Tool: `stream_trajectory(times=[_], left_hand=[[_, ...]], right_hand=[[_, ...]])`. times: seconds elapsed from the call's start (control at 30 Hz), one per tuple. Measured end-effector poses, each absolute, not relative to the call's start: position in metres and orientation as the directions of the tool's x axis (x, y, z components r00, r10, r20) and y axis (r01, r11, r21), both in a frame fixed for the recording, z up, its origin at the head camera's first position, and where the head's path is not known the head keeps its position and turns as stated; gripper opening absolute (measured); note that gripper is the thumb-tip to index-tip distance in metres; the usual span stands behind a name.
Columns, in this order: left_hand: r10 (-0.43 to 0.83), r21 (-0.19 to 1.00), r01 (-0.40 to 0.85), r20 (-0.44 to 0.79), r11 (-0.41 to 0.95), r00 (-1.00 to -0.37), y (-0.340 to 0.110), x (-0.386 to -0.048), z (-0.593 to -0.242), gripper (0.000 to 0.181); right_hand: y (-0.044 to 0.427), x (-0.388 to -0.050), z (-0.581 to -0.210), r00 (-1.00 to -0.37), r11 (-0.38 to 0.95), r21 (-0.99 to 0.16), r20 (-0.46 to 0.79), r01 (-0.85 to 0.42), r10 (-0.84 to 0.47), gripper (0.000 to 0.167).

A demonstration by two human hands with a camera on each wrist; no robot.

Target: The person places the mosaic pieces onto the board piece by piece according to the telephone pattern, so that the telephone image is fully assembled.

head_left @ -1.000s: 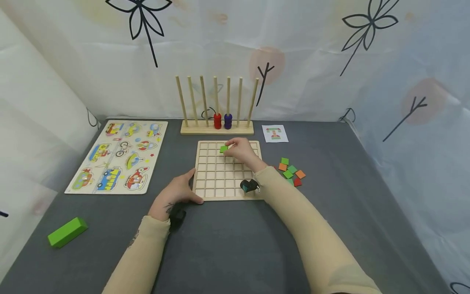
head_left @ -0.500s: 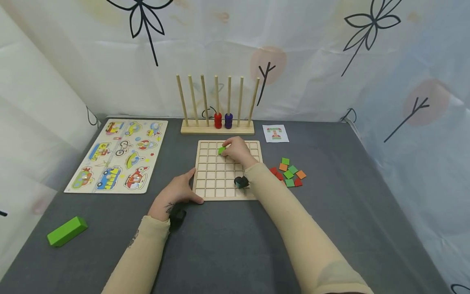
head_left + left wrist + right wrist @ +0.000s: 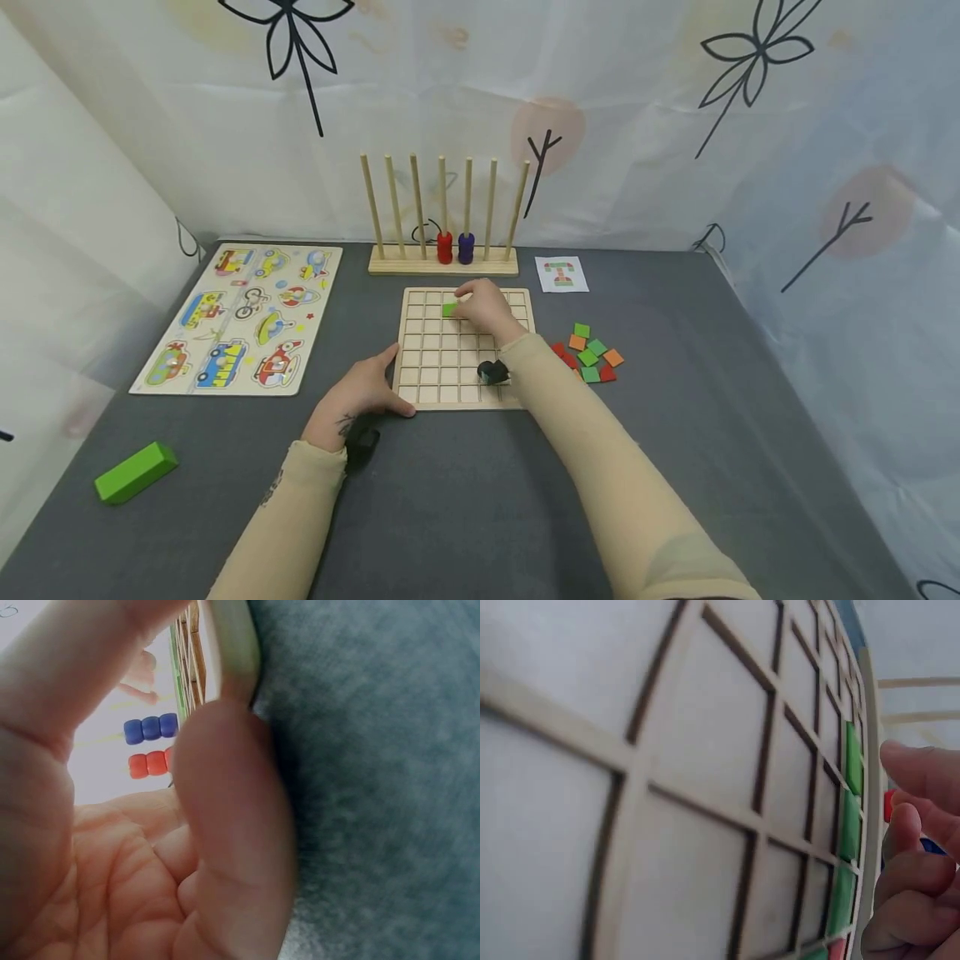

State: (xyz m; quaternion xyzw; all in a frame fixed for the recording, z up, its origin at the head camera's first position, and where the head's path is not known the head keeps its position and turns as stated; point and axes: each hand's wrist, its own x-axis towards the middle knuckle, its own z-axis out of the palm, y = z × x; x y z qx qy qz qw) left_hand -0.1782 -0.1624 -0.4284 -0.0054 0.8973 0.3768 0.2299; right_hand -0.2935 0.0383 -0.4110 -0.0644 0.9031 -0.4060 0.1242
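Thumb and fingers of the left hand (image 3: 360,392) rest against the near left corner of a wooden grid board (image 3: 422,393); in the left wrist view its thumb (image 3: 232,817) touches the board's edge. Over the board's far part is the right hand (image 3: 489,310), beside a green tile (image 3: 449,310). From the right wrist view, that hand (image 3: 922,862) has a gap between its fingertips and holds no tile. A green tile (image 3: 853,759), more green ones and a red tile (image 3: 837,949) lie in the grid's cells; the hand hides several of them in the head view.
Loose red, orange and green tiles (image 3: 590,375) lie right of the board. A pattern card (image 3: 562,274) is behind them. A peg rack (image 3: 390,261) with red and blue beads stands at the back. At left are a picture board (image 3: 247,333) and a green block (image 3: 136,473).
The right hand moved slightly left with the green tile. The tile, tilted in its fingers half a second ago, now lies flat on the grid, let go. The left hand has stayed put.
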Motion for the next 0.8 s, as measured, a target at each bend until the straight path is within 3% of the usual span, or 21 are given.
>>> stream_trajectory(times=[0.23, 0.47, 0.63, 0.8], left_hand=[[0.165, 0.696, -0.189, -0.409, 0.693, -0.898, -0.163, -0.177, -0.428, 0.120], [0.174, 0.693, -0.185, -0.413, 0.696, -0.894, -0.163, -0.178, -0.428, 0.120], [0.166, 0.685, -0.186, -0.413, 0.704, -0.895, -0.164, -0.178, -0.429, 0.120], [0.170, 0.686, -0.184, -0.414, 0.704, -0.894, -0.164, -0.178, -0.429, 0.120]], right_hand=[[0.077, -0.297, -0.405, -0.956, 0.505, -0.863, -0.163, 0.018, -0.244, 0.040], [0.129, -0.286, -0.397, -0.957, 0.551, -0.835, -0.170, 0.013, -0.235, 0.038], [0.155, -0.273, -0.398, -0.948, 0.717, -0.696, -0.249, 0.033, -0.198, 0.034], [0.170, -0.258, -0.400, -0.945, 0.897, -0.441, -0.308, 0.039, -0.110, 0.026]])
